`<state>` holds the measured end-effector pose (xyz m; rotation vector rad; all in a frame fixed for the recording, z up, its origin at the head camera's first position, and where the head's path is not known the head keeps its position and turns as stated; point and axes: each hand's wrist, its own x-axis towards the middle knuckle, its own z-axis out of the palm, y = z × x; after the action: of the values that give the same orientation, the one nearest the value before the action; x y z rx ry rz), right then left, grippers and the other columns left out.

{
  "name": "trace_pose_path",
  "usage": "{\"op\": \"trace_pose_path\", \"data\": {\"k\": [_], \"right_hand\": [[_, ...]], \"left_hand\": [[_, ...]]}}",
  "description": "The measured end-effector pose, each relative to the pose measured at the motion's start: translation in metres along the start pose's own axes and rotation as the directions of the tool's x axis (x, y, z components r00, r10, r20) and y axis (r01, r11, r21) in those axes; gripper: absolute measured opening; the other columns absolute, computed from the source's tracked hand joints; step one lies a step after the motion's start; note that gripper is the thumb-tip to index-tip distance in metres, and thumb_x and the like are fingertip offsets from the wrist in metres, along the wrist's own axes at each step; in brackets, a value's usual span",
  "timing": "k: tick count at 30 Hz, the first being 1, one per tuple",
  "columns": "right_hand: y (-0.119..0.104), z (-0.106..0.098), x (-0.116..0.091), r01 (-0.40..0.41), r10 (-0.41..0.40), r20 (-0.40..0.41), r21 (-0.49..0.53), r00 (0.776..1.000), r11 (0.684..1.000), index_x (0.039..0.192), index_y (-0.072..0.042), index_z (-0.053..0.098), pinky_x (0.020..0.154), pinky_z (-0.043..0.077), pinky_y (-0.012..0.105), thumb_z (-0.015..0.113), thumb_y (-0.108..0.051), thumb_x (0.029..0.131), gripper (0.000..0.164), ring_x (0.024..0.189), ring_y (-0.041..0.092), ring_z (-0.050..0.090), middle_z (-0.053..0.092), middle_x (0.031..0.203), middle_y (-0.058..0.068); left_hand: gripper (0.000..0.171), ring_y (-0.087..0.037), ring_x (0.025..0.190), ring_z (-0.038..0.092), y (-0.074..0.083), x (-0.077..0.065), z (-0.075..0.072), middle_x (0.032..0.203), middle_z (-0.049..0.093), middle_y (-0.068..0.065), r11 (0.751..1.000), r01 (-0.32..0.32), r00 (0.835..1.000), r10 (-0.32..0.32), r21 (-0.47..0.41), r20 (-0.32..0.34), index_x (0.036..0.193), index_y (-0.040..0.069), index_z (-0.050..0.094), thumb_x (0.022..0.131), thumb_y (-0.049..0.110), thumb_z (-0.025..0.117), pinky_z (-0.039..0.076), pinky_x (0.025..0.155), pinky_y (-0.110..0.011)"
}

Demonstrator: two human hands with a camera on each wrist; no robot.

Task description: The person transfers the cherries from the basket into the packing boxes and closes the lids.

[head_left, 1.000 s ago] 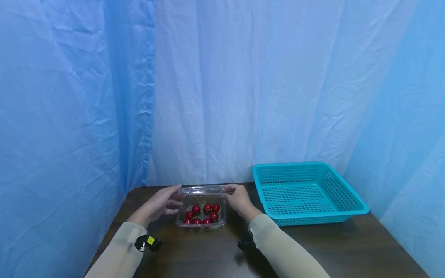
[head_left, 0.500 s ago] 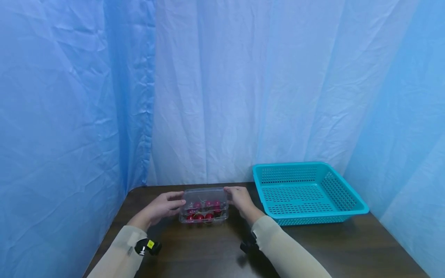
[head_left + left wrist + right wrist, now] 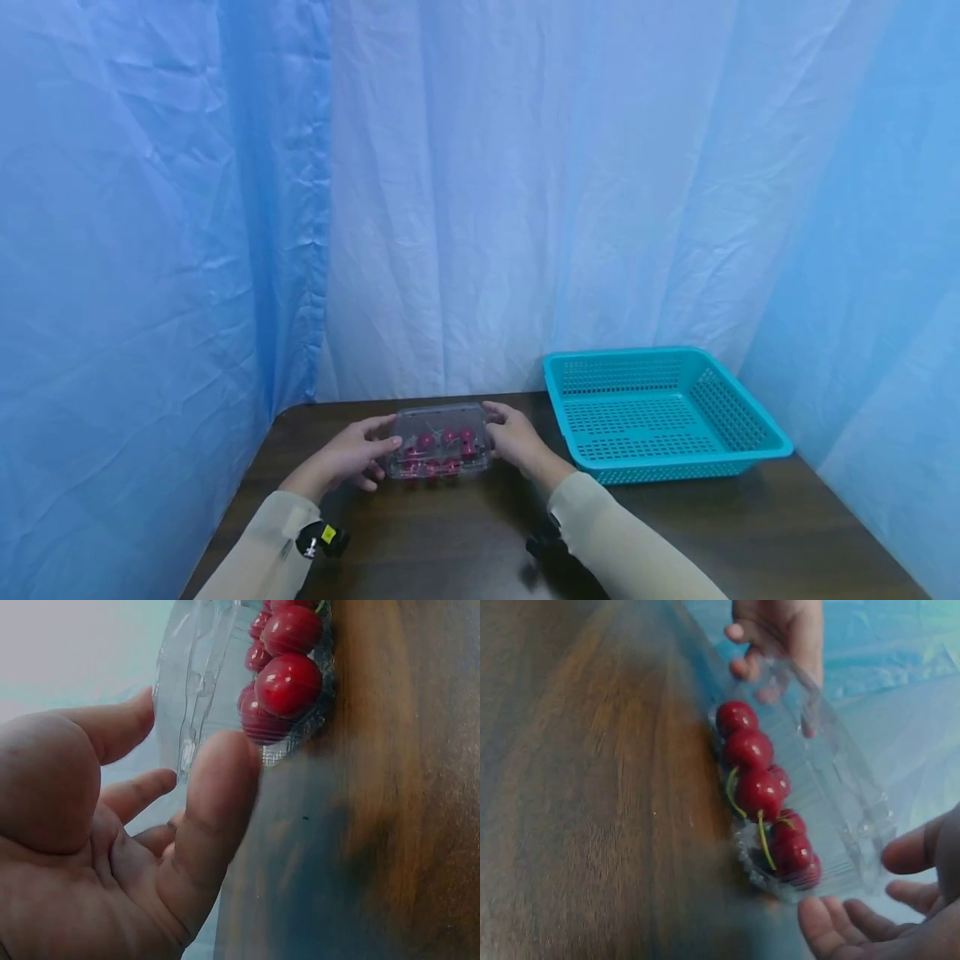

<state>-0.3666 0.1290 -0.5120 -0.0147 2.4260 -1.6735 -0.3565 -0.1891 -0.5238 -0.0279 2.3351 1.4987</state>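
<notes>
A clear plastic clamshell box (image 3: 442, 417), its lid down over it, sits on the table with red cherries (image 3: 746, 750) inside, some with green stems. My left hand (image 3: 345, 454) is at its left side, thumb at the lid's edge and the other fingers spread along the side. At the right end, my right hand (image 3: 517, 437) has its fingertips close to the lid's edge and far corner. In the left wrist view, the fingers (image 3: 221, 787) are extended and spread against the clear wall. Loosely bent fingers (image 3: 825, 922) show beside the box's end in the right wrist view.
A turquoise perforated basket (image 3: 667, 467) stands right of the box, near the back of the dark wooden table (image 3: 442, 542). Pale blue curtains (image 3: 480, 208) hang behind the table and along both sides.
The box's lid has swung down over the cherries from its raised position. Both hands followed it and now sit slightly lower at the box's two ends. The basket stays put.
</notes>
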Motion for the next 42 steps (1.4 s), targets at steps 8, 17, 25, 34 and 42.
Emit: {"op": "trace_pose_path", "data": {"k": [8, 17, 25, 34, 42], "right_hand": [[-0.003, -0.003, -0.008, -0.019, 0.022, 0.040, -0.076, 0.999, 0.997, 0.167, -0.013, 0.056, 0.084, 0.070, 0.044, 0.061, -0.016, 0.115, 0.052, 0.094, 0.028, 0.073, 0.072, 0.139, 0.020], [-0.003, -0.010, -0.012, -0.040, 0.058, 0.114, -0.154, 0.992, 0.987, 0.173, -0.021, 0.048, 0.062, 0.066, 0.038, 0.062, -0.016, 0.112, 0.063, 0.077, 0.032, 0.072, 0.072, 0.100, 0.017], [-0.006, -0.015, -0.015, -0.054, 0.094, 0.226, -0.176, 0.970, 0.983, 0.179, -0.023, 0.034, 0.067, 0.070, 0.043, 0.072, -0.015, 0.106, 0.084, 0.077, 0.034, 0.077, 0.077, 0.097, 0.019], [-0.004, -0.018, -0.015, -0.045, 0.078, 0.256, -0.131, 0.963, 0.990, 0.180, -0.022, 0.031, 0.067, 0.070, 0.043, 0.074, -0.014, 0.102, 0.090, 0.075, 0.033, 0.077, 0.077, 0.095, 0.018], [-0.003, -0.017, -0.015, -0.049, 0.077, 0.247, -0.119, 0.966, 0.992, 0.180, -0.020, 0.032, 0.066, 0.069, 0.040, 0.074, -0.015, 0.103, 0.087, 0.078, 0.032, 0.079, 0.080, 0.097, 0.017]], "left_hand": [[0.070, -0.028, 0.076, 0.076, 0.000, -0.002, 0.001, 0.128, 0.072, -0.021, 1.000, -0.012, 1.000, 0.012, 0.008, 0.003, 0.178, 0.020, 0.038, 0.117, 0.038, 0.067, 0.069, 0.065, -0.039], [0.093, -0.027, 0.099, 0.082, 0.000, -0.005, -0.009, 0.115, 0.075, -0.016, 0.997, -0.081, 0.987, 0.080, 0.004, 0.140, 0.180, 0.009, 0.028, 0.105, 0.014, 0.083, 0.073, 0.089, -0.049], [0.095, -0.032, 0.086, 0.083, 0.003, -0.006, -0.010, 0.107, 0.081, -0.018, 1.000, -0.020, 0.988, 0.021, -0.010, 0.150, 0.182, 0.017, 0.023, 0.106, 0.011, 0.080, 0.073, 0.076, -0.045], [0.096, -0.030, 0.076, 0.079, 0.005, -0.008, -0.008, 0.109, 0.081, -0.019, 1.000, -0.019, 0.985, 0.018, 0.000, 0.170, 0.183, 0.019, 0.020, 0.107, 0.012, 0.078, 0.071, 0.067, -0.042], [0.096, -0.027, 0.071, 0.074, 0.009, -0.012, -0.006, 0.111, 0.080, -0.017, 1.000, -0.005, 0.986, 0.003, 0.008, 0.165, 0.183, 0.020, 0.018, 0.108, 0.012, 0.076, 0.069, 0.063, -0.039]]}}
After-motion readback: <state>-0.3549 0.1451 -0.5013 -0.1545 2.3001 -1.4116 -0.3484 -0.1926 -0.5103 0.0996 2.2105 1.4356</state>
